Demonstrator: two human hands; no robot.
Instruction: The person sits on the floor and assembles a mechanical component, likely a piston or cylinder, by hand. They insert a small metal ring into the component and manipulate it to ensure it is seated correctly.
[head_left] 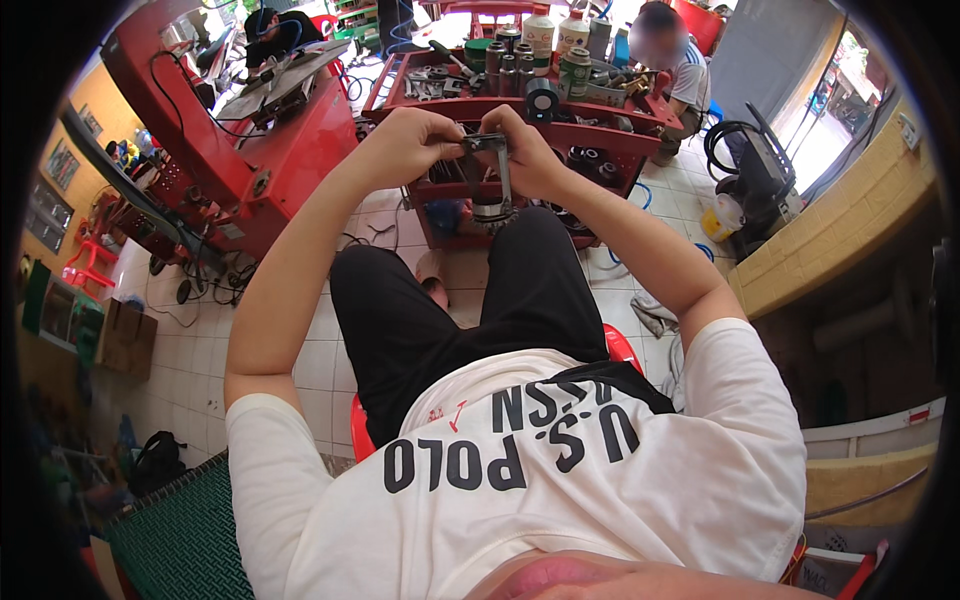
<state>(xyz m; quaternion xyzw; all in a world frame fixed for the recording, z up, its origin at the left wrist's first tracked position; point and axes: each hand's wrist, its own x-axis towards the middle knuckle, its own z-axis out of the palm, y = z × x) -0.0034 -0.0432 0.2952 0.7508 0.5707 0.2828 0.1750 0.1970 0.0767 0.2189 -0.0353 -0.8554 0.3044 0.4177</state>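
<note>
In front of my knees, both hands hold up a greyish metal part [504,178] with a narrow arm and a round, toothed-looking lower end [492,211]. My left hand [425,138] is closed, thumb and fingers pinched at the part's upper left edge. On the other side, my right hand [525,152] curls its fingers at the upper right corner. The part hangs downward between the hands, its round end close to my right knee. Its exact kind is too small to make out, and my fingers hide some of its top.
Just beyond my hands stands a red tool cart [625,142] with bottles [538,40], cans and loose wrenches [432,84]. A large red machine [285,165] is at the left. One person [684,85] sits behind the cart at right; another [285,38] is at far left.
</note>
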